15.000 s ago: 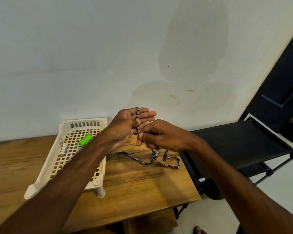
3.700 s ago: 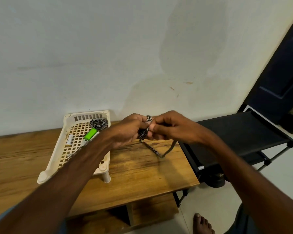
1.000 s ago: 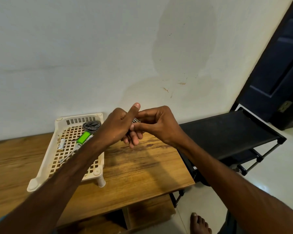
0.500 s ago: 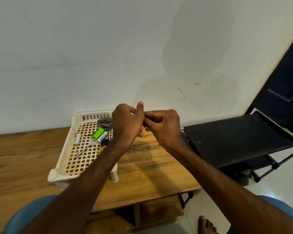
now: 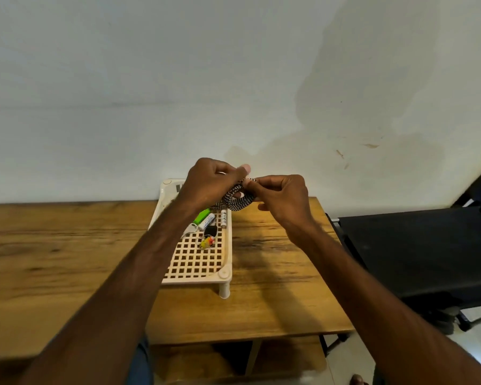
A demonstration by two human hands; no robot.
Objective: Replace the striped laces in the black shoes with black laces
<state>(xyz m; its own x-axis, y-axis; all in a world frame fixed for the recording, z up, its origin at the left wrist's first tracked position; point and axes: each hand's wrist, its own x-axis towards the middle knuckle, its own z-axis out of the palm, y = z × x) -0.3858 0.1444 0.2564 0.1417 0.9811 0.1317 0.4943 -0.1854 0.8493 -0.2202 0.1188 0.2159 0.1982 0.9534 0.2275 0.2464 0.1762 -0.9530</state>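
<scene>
Wooden table [image 5: 67,259] fills the foreground from 9 o'clock to centre. On it, at centre, stands a cream lattice tray [image 5: 224,273] on short legs. The tray holds a green object [image 5: 202,215], white batteries [image 5: 225,219] and small oddments too small to identify. Above the tray's far end, toward 12 o'clock, both hands meet on the striped lace [image 5: 238,200] — wound into a looped bundle, held clear of the tray. Left hand [image 5: 210,184]: fingers curled round the bundle, thumb raised. Right hand [image 5: 282,200]: thumb and forefinger pinch the bundle from the 3 o'clock side, other fingers curled. A black fabric-topped frame [image 5: 417,245] stands beside the table at 3 o'clock. Stained wall [image 5: 233,79] behind.
</scene>
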